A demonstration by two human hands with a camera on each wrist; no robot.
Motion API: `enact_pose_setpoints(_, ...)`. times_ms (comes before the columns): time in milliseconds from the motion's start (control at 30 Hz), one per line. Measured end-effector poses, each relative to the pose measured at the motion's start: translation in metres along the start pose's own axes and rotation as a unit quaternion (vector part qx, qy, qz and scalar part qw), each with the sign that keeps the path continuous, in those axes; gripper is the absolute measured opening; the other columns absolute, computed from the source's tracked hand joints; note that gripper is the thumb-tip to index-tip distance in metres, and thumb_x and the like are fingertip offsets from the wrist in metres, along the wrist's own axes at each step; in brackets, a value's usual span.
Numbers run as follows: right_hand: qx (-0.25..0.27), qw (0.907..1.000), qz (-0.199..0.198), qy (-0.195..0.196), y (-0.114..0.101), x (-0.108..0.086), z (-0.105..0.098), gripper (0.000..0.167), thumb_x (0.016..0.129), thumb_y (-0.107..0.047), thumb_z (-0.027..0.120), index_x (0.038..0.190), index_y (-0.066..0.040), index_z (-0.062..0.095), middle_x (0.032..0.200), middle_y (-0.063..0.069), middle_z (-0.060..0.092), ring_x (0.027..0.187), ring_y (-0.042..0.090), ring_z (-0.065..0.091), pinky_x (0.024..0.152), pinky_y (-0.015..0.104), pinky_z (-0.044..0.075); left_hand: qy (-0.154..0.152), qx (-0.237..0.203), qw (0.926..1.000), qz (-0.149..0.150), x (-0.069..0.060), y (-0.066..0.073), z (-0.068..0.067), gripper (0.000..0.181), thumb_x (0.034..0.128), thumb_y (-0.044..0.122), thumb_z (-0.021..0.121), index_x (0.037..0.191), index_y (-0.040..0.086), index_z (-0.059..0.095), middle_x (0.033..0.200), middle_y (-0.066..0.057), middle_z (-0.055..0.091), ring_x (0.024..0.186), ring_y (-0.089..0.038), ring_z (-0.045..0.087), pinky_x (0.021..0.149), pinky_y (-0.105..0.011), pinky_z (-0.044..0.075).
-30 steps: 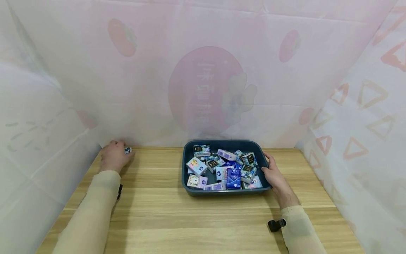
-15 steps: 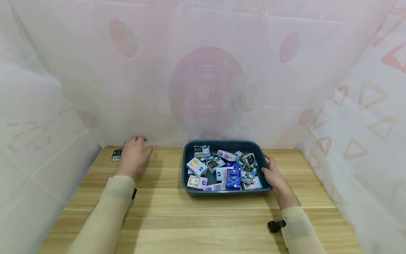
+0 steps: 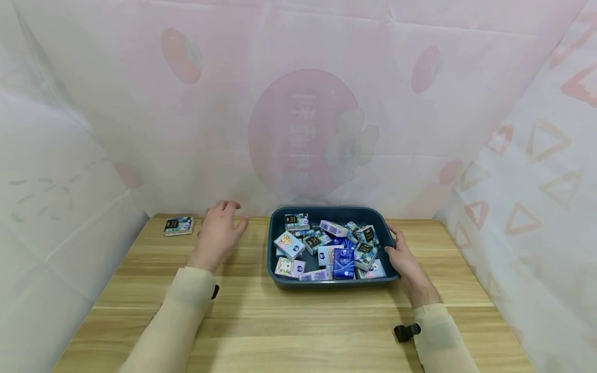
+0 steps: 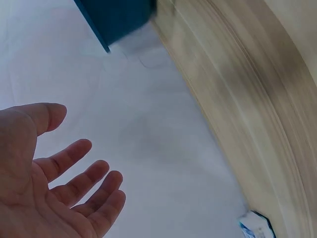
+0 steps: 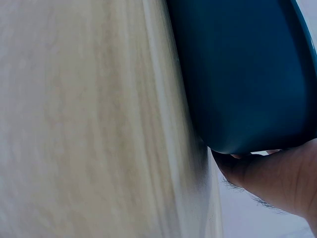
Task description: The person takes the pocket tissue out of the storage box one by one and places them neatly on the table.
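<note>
- The bare left hand is hovering over the pale wood-grain tabletop, its thumb and loosely bent fingers standing apart.
- To its left, a small rectangular floral pack with a black label is lying flat near the back edge.
- The bare right hand is gripping the right end of a dark teal, round-cornered plastic tray.
- Inside the tray, small boxy packs in blue, lilac and floral wrappers are lying jumbled together.
</note>
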State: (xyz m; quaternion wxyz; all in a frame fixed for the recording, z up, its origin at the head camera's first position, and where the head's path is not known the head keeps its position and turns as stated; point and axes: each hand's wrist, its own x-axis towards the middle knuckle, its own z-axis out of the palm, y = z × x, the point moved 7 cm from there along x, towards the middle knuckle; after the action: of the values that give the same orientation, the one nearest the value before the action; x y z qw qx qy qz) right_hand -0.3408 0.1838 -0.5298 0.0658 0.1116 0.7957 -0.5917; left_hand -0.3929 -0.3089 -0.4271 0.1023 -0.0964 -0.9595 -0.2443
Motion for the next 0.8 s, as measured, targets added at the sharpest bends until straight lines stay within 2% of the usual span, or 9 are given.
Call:
enact_pose_setpoints(133,0.002,1.0,0.006,0.001,0.001,0.001,0.0,0.076,0.124,-0.006,0.031,0.191,-0.024,0.001,0.189,0.034,0.025,0.162,0.05,0.046,0.127,0.062,0.046,0.0,-0.001,0.9999,0.01,-0.004,0.015,0.005,0.05,0.1203,0.034,0.065,0.155,-0.001,0.064,0.165,-0.029,0.062,0.15,-0.056,0.06,0.128,-0.073,0.053)
enact_pose_setpoints(267,0.007,0.9999,0.009,0.001,0.002,0.003,0.0,0.076,0.124,-0.006,0.03,0.191,-0.024,0.0,0.191,0.034,0.023,0.166,0.051,0.042,0.132,0.065,0.043,-0.002,0.0,0.9998,0.021,-0.009,0.03,0.011,0.048,0.1187,0.033,0.068,0.153,0.0,0.066,0.162,-0.028,0.064,0.148,-0.054,0.062,0.125,-0.073,0.055)
enact_pose_setpoints(533,0.006,0.9999,0.009,0.002,0.003,0.004,0.0,0.076,0.124,-0.006,0.03,0.191,-0.024,0.0,0.19,0.035,0.024,0.164,0.051,0.044,0.13,0.064,0.044,-0.007,0.006,0.9991,0.042,-0.019,0.056,0.022,0.047,0.1177,0.034,0.071,0.151,0.002,0.069,0.157,-0.024,0.069,0.144,-0.048,0.067,0.122,-0.069,0.059)
enact_pose_setpoints(800,0.004,1.0,0.006,0.0,0.004,0.004,0.0,0.076,0.124,-0.006,0.03,0.191,-0.024,0.0,0.188,0.035,0.027,0.159,0.049,0.047,0.127,0.062,0.046,-0.024,0.047,0.9955,0.079,-0.028,0.08,0.039,0.05,0.1147,0.037,0.077,0.151,0.003,0.071,0.155,-0.023,0.071,0.141,-0.047,0.07,0.119,-0.067,0.062)
